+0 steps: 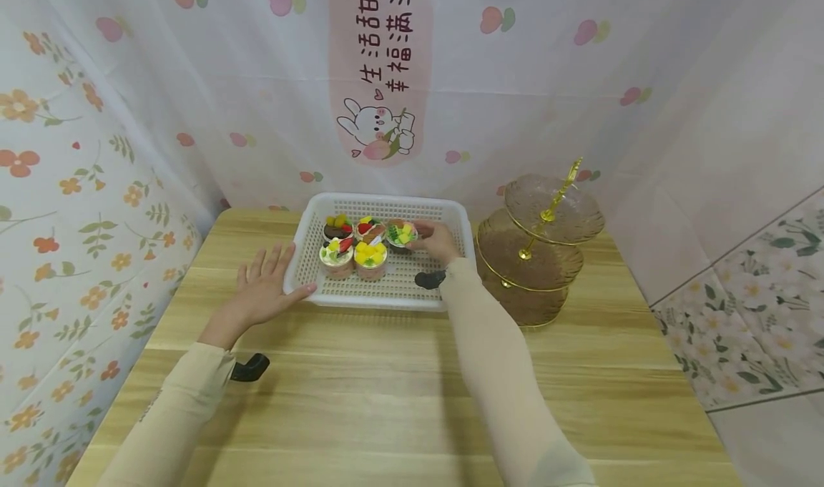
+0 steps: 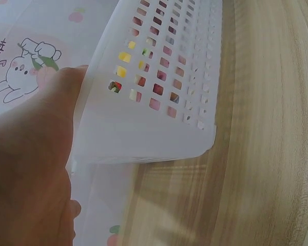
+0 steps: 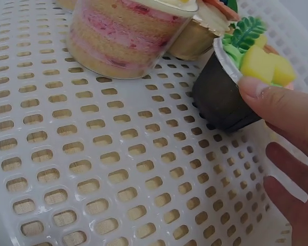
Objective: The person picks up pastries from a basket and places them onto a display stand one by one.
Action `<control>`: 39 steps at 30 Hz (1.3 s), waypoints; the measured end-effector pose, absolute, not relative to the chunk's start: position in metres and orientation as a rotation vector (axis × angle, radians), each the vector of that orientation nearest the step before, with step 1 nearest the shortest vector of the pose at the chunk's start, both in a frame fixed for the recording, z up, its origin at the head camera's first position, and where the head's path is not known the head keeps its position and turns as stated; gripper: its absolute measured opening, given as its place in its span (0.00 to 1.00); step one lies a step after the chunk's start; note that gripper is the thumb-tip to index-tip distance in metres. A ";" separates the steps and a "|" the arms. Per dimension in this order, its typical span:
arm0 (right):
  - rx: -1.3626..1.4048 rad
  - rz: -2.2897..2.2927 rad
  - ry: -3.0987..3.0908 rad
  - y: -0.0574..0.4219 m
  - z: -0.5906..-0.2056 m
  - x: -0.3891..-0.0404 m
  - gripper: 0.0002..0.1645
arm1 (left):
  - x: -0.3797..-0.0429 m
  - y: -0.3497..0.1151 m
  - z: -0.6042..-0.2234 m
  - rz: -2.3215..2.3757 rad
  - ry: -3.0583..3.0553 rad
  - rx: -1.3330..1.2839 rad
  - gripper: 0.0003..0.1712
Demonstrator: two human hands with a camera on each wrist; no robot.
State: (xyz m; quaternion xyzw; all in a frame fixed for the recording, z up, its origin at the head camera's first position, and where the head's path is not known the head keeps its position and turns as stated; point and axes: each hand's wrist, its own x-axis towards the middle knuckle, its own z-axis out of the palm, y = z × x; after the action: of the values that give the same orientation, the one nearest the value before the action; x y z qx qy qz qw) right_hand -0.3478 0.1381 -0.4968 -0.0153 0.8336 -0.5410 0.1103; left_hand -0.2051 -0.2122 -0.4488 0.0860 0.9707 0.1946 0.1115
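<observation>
A white plastic basket with perforated walls and floor stands on the table and holds several small dessert cups. My left hand rests at its left end, fingers spread and straight, thumb over the near-left rim; the left wrist view shows the hand against the basket's outer wall. Inside the basket, my right hand pinches a cupcake in a black cup, topped with green cream, yellow cubes and a green sprig. The thumb lies on its rim, partly hiding the topping. Beside it are a yellow-topped cake cup and a strawberry-topped cup.
To the basket's right stands a three-tier clear stand with gold rims and a gold handle. The wooden table reaches back to a printed curtain. Black wrist mounts show on both forearms.
</observation>
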 end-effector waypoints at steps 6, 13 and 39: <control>-0.066 -1.556 2.438 0.137 -0.501 -0.350 0.42 | -0.204 -0.211 -0.448 0.569 2.845 0.253 0.59; -0.047 -1.553 2.442 0.138 -0.505 -0.354 0.42 | -0.204 -0.211 -0.448 0.574 2.846 0.249 0.59; 0.003 -1.613 2.441 0.135 -0.501 -0.352 0.34 | -0.205 -0.213 -0.452 0.582 2.848 0.236 0.58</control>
State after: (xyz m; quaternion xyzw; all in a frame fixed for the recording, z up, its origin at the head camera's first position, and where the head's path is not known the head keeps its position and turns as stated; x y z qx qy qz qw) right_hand -0.3519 0.1352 -0.5005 0.0009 0.8294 -0.5482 0.1076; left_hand -0.2051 -0.2130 -0.4519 0.0805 0.9704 0.1983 0.1123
